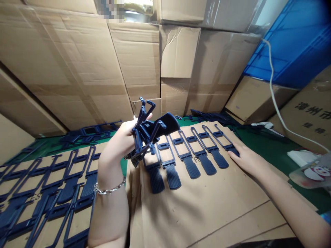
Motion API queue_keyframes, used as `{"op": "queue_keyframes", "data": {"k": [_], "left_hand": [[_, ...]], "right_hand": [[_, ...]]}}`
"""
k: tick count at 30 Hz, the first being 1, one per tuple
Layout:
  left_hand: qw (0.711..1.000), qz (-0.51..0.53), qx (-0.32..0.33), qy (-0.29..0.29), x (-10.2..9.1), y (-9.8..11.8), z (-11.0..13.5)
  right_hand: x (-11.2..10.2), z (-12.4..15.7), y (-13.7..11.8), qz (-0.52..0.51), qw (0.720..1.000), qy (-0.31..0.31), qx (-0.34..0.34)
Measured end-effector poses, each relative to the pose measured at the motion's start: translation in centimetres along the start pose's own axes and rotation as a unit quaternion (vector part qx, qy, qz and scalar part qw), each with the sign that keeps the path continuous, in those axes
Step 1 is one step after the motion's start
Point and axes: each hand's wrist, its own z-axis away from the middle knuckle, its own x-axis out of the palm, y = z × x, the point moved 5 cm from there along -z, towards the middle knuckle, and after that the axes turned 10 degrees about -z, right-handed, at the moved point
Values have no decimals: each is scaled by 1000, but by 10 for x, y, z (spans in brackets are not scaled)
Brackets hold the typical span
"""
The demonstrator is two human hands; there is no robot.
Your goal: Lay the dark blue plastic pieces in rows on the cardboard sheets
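My left hand, with a chain bracelet at its wrist, is closed around a bunch of dark blue plastic brackets raised above the cardboard. Their hooked arms and a flat paddle stick out at several angles. At the right end of a row, my right hand grips the ribbed paddle end of a bracket lying on the cardboard sheet; its fingertips are partly hidden. Several more brackets lie side by side to its left, hooked ends away from me and paddles towards me.
More dark blue brackets cover another cardboard sheet on the left. Loose ones lie in heaps on the green surface behind. Cardboard boxes form a wall at the back. A white cable hangs before a blue crate on the right.
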Motion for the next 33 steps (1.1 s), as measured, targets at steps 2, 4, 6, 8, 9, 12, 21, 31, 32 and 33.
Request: {"op": "queue_keyframes", "data": {"k": [2,4,6,8,9,12,21,31,32,33], "left_hand": [[1000,-1,-7,-19,2,-2,-1],[1000,-12,-7,-21,3,-3,-2],[999,-30,-2,-19,4,-3,-2],[998,-53,0,-21,6,-2,-1],[998,-62,1,-25,8,-1,-1],[996,-73,9,-45,13,4,-1],[992,-69,73,-82,26,20,0],[991,-11,80,-111,34,27,3],[989,-12,81,-123,36,29,4],[987,-17,84,-135,39,32,5]], "right_hand": [[3,-3,1,0,1000,10,-22],[4,-4,1,0,1000,14,-26],[3,-6,0,-5,1000,15,-25],[0,-7,-4,-10,1000,11,-24],[0,-7,-6,-14,1000,7,-26],[-2,-7,-12,-24,999,-2,-24],[-16,-4,-26,-10,999,30,18],[-95,82,-154,-342,869,218,-284],[-98,87,-166,-362,864,186,-296],[-100,89,-175,-382,861,147,-301]]}}
